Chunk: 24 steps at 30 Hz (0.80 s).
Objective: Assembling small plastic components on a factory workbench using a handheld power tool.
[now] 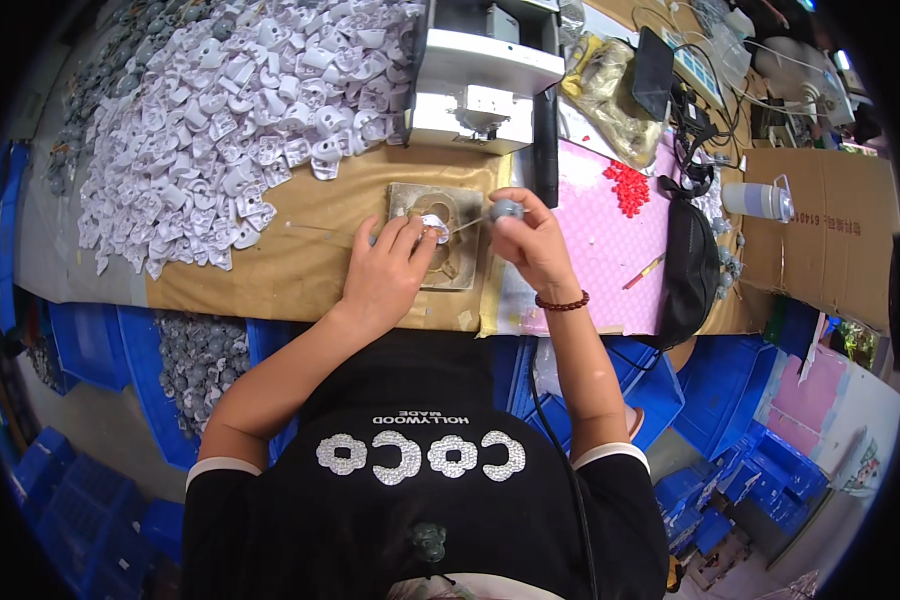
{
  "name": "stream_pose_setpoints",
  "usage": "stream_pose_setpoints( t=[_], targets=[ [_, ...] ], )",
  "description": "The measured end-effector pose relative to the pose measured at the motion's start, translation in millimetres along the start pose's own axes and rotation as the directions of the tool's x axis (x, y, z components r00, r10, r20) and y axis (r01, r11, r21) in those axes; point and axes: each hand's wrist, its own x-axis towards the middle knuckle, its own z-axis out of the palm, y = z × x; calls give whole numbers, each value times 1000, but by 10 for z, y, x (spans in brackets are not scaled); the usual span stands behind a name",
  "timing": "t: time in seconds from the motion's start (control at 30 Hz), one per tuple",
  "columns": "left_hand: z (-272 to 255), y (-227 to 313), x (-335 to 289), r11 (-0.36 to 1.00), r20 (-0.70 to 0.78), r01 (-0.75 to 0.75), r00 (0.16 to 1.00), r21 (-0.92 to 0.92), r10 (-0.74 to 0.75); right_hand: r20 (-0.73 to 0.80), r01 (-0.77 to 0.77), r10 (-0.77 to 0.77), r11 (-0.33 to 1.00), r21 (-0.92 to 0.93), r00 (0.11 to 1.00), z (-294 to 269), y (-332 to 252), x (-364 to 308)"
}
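My left hand bends over a square block-like fixture with a rounded recess. Its fingertips press on a small white plastic part in the recess; the thumb is mostly hidden. Close by on the right, my right hand pinches a round grey part. A thin rod runs between that grey part and the white part; whether they are joined, I cannot tell. Another thin, pale rod lies left of my left hand, its inner end hidden by the fingers.
A large heap of white plastic parts covers the far left. Behind the fixture stands a white machine. Small red pieces, a red pen-like tool and a black bag lie right. Blue crates stand below the table edge.
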Motion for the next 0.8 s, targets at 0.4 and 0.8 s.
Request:
stream_pose_setpoints(
  t=[0.4,0.8],
  targets=[
    [22,-75,-18,999,4,-24,1000,-43,24,86,37,-10,948,-317,996,211,21,118],
    [-21,-129,21,987,-19,3,1000,-160,-6,90,263,-456,332,-906,886,450,291,231]
  ],
)
